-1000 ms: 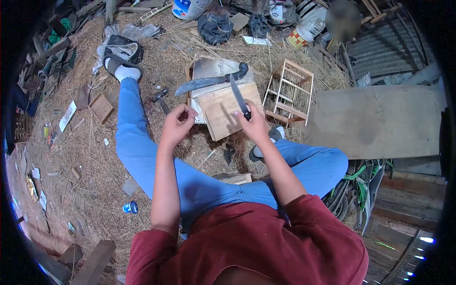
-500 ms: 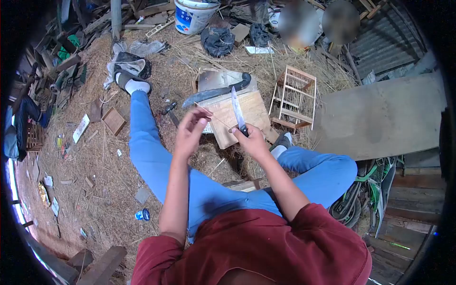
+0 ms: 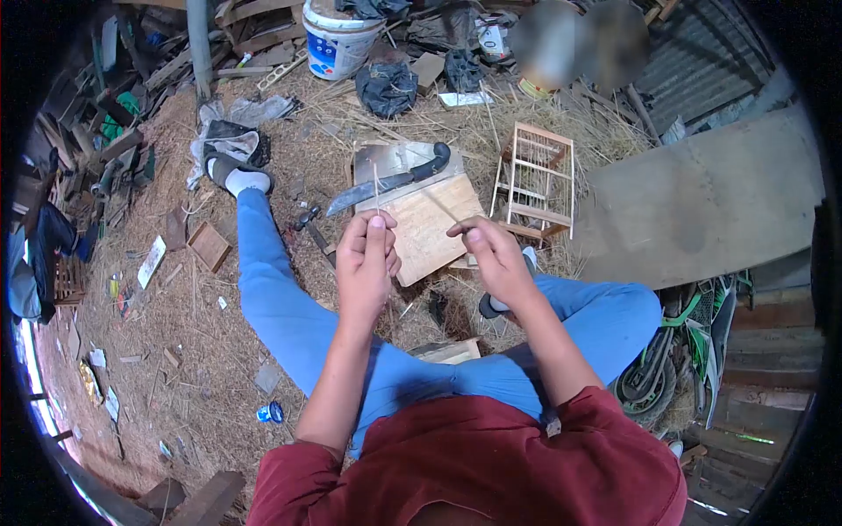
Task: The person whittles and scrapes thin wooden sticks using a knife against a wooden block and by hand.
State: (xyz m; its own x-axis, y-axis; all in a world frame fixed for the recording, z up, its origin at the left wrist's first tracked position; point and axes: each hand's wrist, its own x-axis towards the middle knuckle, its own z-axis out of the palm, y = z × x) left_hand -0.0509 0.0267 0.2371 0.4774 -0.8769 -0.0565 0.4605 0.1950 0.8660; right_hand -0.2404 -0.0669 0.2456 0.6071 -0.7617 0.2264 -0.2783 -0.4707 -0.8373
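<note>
My left hand (image 3: 368,263) is closed in a pinch on a thin wooden stick (image 3: 377,182), which points up from the fingertips. Opposite it, my right hand (image 3: 498,259) is closed around a knife, its narrow blade (image 3: 443,208) seen almost edge-on and slanting up to the left; the handle is mostly hidden by the fingers. Beyond both hands lies a wooden board (image 3: 427,230) on the ground. A machete (image 3: 373,190) with a black handle rests across the board's far part.
A small wooden slatted frame (image 3: 539,184) stands right of the board. To the left are a hammer (image 3: 307,217) and a shallow wooden box (image 3: 210,246). A white bucket (image 3: 338,48) and black plastic bags (image 3: 387,89) sit farther back. A large flat panel (image 3: 702,202) lies at right.
My hands have moved apart, the right one going right. The stick in my left hand has swung upright. The knife has turned from showing its broad side to nearly edge-on.
</note>
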